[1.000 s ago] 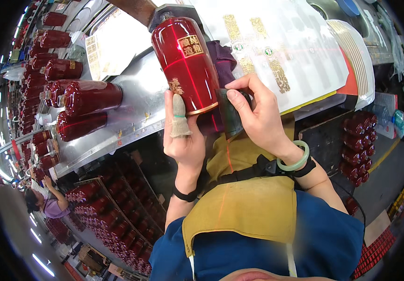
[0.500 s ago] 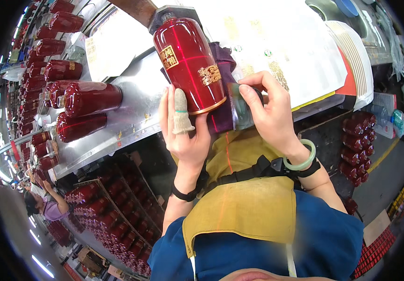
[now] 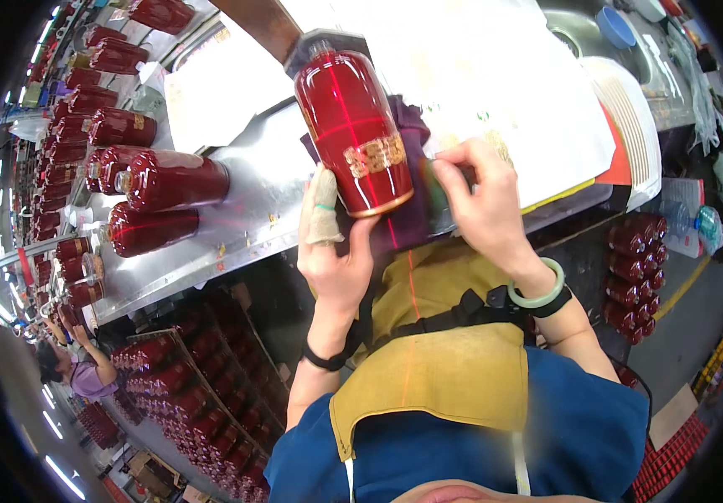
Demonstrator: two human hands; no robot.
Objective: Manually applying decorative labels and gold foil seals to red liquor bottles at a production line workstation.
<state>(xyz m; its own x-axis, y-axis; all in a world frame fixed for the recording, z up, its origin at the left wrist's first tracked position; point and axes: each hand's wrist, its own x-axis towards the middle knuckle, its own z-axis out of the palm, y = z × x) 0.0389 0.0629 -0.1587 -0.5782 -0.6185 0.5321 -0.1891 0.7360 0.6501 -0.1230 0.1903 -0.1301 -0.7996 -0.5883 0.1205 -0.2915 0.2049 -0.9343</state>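
A glossy red glass bottle (image 3: 346, 109) with gold patterning lies tilted, its neck at a dark angular block (image 3: 299, 57) and its base toward me. Red laser lines cross its side. My left hand (image 3: 332, 268) grips the base end, fingers along the left side and thumb beneath the base. A pale fabric cover (image 3: 323, 220) with a green band wraps one finger. Right of the bottle, my right hand (image 3: 491, 205) is closed in a pinch; what is between the fingertips is too unclear to name. Dark purple cloth (image 3: 412, 134) shows beneath and beside the bottle.
Large white sheets (image 3: 546, 101) with gold prints cover the bench at right. Several red bottles (image 3: 179, 180) stand or lie at left. Racks of red bottles (image 3: 156, 369) are below the bench. A metal sink (image 3: 575, 25) holds a blue bowl (image 3: 615, 28). A person in purple (image 3: 93, 377) works far left.
The bottle has turned about its length: the square gold label has rolled out of sight leftward, and the gold pattern now faces up. My right hand stays pinched beside it.
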